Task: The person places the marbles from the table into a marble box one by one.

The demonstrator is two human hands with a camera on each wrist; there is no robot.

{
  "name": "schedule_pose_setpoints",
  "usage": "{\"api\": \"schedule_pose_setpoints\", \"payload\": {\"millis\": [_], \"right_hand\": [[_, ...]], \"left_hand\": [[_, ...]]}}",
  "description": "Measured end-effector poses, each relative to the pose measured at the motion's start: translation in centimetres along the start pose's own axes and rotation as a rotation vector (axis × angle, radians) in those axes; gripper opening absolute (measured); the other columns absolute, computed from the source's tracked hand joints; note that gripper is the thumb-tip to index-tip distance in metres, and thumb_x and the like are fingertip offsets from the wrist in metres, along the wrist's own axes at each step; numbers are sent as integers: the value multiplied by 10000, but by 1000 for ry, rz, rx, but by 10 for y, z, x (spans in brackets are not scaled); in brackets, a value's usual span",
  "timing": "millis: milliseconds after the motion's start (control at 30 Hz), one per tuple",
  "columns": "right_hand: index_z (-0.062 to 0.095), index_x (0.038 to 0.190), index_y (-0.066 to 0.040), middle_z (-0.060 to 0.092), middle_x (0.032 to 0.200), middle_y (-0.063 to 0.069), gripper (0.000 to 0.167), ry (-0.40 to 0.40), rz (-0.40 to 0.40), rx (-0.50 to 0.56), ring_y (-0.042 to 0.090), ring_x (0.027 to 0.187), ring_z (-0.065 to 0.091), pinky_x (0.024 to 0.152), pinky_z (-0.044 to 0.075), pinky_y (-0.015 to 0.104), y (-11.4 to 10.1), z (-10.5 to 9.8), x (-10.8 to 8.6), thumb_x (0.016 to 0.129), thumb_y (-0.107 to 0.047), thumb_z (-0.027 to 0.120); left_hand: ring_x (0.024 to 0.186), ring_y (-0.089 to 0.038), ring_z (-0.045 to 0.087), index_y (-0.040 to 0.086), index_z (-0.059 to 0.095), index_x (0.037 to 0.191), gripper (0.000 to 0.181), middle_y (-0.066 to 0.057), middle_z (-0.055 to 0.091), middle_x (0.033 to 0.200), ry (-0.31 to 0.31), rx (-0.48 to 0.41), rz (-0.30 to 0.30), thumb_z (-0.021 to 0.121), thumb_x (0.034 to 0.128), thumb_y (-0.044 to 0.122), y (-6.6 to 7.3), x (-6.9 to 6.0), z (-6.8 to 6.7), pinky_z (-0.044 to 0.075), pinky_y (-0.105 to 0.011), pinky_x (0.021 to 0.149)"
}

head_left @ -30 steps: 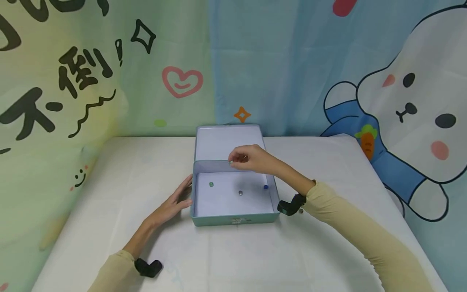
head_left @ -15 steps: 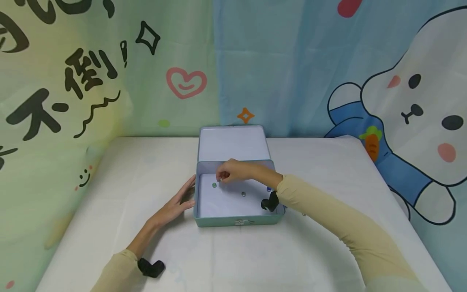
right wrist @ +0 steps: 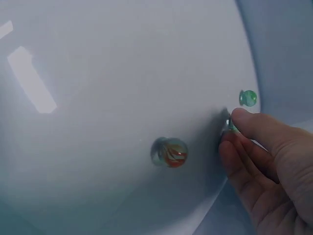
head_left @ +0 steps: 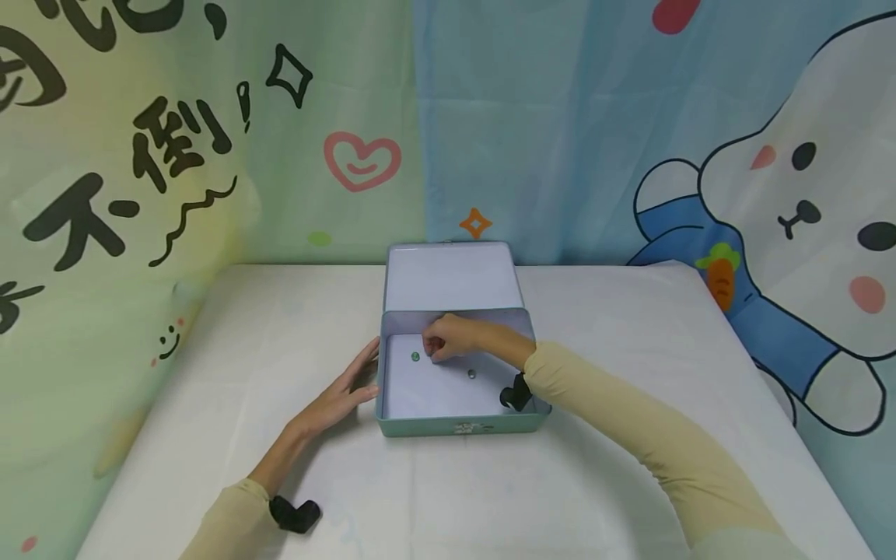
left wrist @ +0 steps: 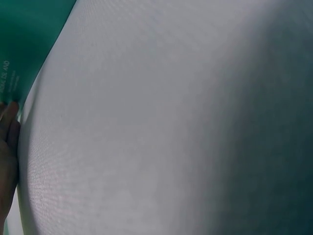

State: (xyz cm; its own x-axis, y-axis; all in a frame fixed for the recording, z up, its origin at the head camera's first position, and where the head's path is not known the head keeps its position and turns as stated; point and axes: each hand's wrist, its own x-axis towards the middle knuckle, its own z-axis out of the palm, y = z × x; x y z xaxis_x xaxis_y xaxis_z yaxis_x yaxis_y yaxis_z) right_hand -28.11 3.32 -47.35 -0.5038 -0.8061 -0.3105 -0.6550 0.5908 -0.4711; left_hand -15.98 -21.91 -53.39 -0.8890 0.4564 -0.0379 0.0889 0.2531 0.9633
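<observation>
Right hand [head_left: 448, 336] lowered into box [head_left: 427, 427], pinching marble [right wrist: 229, 124], bare floor [head_left: 423, 397] nearby; left hand [head_left: 332, 403] straight-fingered, touching edge [head_left: 380, 389].

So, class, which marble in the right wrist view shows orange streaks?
The loose marble farther from the fingertips; the nearer one is green, and the pinched one shows none.

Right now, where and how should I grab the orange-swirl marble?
I'd come from above and pinch the orange-swirl marble across its middle: it's a round ball lying by itself inside the open tin. The right hand is beyond it, so the near side seems freer.
</observation>
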Motion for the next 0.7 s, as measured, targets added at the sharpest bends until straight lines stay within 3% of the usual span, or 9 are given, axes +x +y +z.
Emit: {"api": "schedule_pose_setpoints", "payload": {"millis": [433, 700], "right_hand": [[653, 920, -106, 683, 890, 13, 66, 22, 18, 5, 59, 780, 557, 701, 449, 164, 5, 6, 4, 888, -142, 698], [674, 958, -89, 683, 900, 23, 106, -17, 29, -19, 74, 779, 545, 706, 451, 182, 1, 0, 3, 892, -169, 697]], "left_hand": [[1505, -371, 139, 421, 92, 1540, 716, -47, 112, 1649, -2, 1, 2, 503, 983, 237, 1, 0, -1, 124, -697, 1141], [1502, -364, 157, 422, 100, 1539, 716, -43, 125, 1647, 1, 7, 3, 510, 981, 239, -1, 1, 0, 134, -694, 1141]]}}
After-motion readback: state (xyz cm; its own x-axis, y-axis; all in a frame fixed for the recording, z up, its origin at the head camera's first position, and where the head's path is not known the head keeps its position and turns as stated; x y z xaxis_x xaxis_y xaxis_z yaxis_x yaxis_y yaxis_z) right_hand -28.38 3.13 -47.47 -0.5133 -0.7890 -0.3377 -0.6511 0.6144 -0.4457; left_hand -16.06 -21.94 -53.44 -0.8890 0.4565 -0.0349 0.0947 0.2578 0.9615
